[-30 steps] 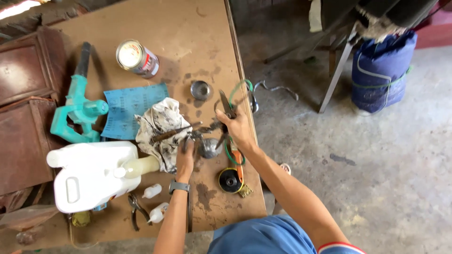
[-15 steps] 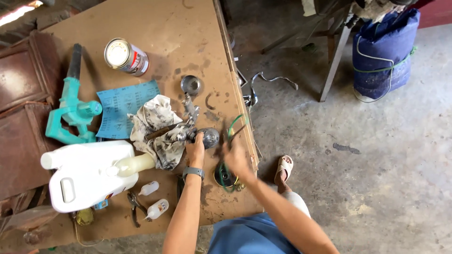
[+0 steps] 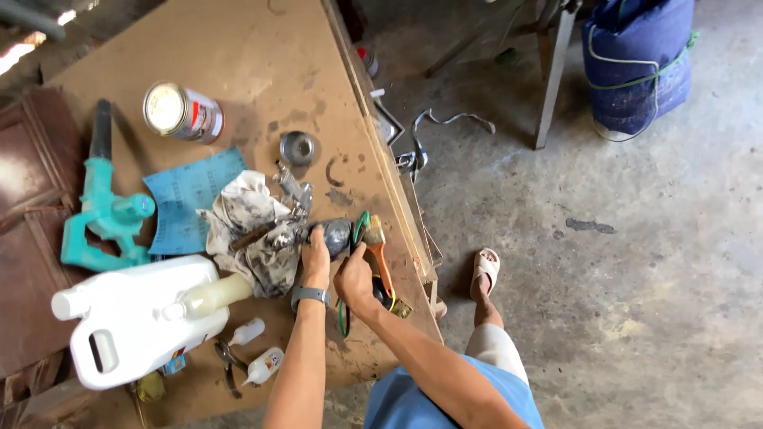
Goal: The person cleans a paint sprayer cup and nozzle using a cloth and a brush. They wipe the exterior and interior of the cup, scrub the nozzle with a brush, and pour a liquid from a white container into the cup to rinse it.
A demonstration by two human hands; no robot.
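My left hand (image 3: 315,258), with a watch on its wrist, presses on a dark metal spray-gun part (image 3: 332,235) that lies on a stained rag (image 3: 250,230). My right hand (image 3: 355,278) grips the orange handle of a paintbrush (image 3: 378,256), whose bristles point toward the metal part. A green cord (image 3: 358,230) loops beside the brush. A dark round lid (image 3: 387,295) lies under the right hand.
On the brown wooden table (image 3: 238,48) lie a tin can (image 3: 181,113), a small metal cup (image 3: 300,148), blue sandpaper (image 3: 191,199), a teal blower (image 3: 105,213), a white jug (image 3: 135,318), pliers (image 3: 228,364) and small bottles. A blue sack (image 3: 636,63) stands on the concrete floor.
My right hand has dropped from the metal part to the table's near edge and taken hold of the paintbrush. My left hand stays on the metal part.
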